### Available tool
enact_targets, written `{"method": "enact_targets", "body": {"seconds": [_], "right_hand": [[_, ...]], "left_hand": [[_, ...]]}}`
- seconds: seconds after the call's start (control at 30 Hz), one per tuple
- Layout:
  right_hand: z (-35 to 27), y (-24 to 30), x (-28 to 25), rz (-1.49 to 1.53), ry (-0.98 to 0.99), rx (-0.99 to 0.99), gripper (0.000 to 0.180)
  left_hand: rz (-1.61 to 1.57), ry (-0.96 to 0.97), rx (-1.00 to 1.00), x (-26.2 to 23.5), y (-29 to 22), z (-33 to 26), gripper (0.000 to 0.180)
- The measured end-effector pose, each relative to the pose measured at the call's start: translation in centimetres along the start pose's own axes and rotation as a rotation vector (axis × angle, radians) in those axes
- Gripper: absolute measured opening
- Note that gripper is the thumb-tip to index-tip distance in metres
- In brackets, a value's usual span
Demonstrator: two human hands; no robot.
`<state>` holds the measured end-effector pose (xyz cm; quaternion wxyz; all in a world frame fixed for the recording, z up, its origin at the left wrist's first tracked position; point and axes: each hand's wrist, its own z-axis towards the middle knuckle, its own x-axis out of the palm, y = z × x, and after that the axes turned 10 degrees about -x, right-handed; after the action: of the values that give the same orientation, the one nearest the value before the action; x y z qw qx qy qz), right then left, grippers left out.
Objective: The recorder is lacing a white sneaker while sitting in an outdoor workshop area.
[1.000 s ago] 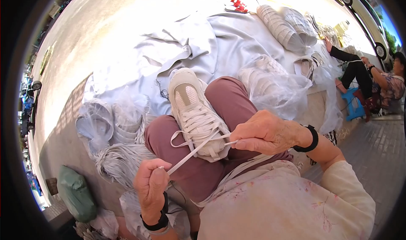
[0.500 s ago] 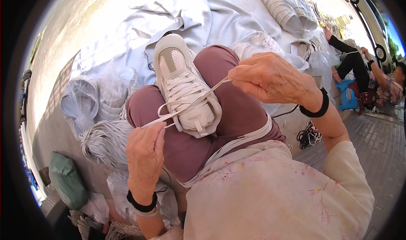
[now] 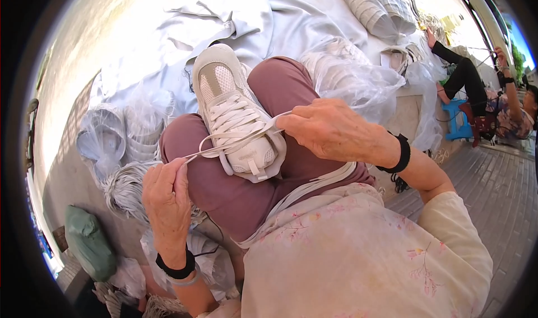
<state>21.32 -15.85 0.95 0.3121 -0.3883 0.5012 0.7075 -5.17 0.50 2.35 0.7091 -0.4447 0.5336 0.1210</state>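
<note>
A cream sneaker (image 3: 228, 99) rests on my lap between my knees, its toe pointing away and its tongue toward me. Flat pale laces (image 3: 240, 128) criss-cross its front, and a loose loop lies over the tongue. My left hand (image 3: 168, 192), left of the heel, pinches one lace end between thumb and fingers. On the other side my right hand (image 3: 330, 128) is closed on the other lace, close to the shoe's collar. Both laces are drawn out sideways. More flat pale laces (image 3: 314, 184) lie across my lap at the waist.
A pale cloth sheet (image 3: 302, 24) spreads ahead. Plastic-wrapped shoe parts (image 3: 101, 141) stand at left beside a bundle of grey laces (image 3: 126, 190) and a green bag (image 3: 89, 242). More clear-bagged pieces (image 3: 353, 80) lie at right, where another person sits near a blue stool (image 3: 459, 119).
My left hand has shifted left and slightly down with its lace. My right hand has moved left and down, nearer the sneaker. The shoe sits slightly further left in view.
</note>
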Motion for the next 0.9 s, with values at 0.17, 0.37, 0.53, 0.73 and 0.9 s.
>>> {"method": "enact_targets", "body": {"seconds": [0.17,0.37,0.53,0.73,0.9], "right_hand": [[0.2,0.6,-0.1,-0.007,0.013,0.021,0.008],[0.2,0.1,0.4,-0.103,0.015,0.015,0.009],[0.4,0.5,0.4,-0.045,0.028,0.026,0.006],[1.1,0.6,0.2,-0.048,0.083,0.011,0.006],[2.1,1.0,-0.1,-0.099,0.139,0.002,0.007]], "left_hand": [[-0.265,0.118,-0.152,0.7,-2.2,-1.2,0.013],[-0.407,0.163,-0.170,2.0,-2.8,-1.0,0.016],[-0.391,0.161,-0.089,2.1,-3.1,-1.9,0.008],[-0.055,0.179,0.082,0.9,-2.5,-1.4,0.008],[0.003,-0.029,0.166,1.8,-2.0,-0.7,0.008]]}}
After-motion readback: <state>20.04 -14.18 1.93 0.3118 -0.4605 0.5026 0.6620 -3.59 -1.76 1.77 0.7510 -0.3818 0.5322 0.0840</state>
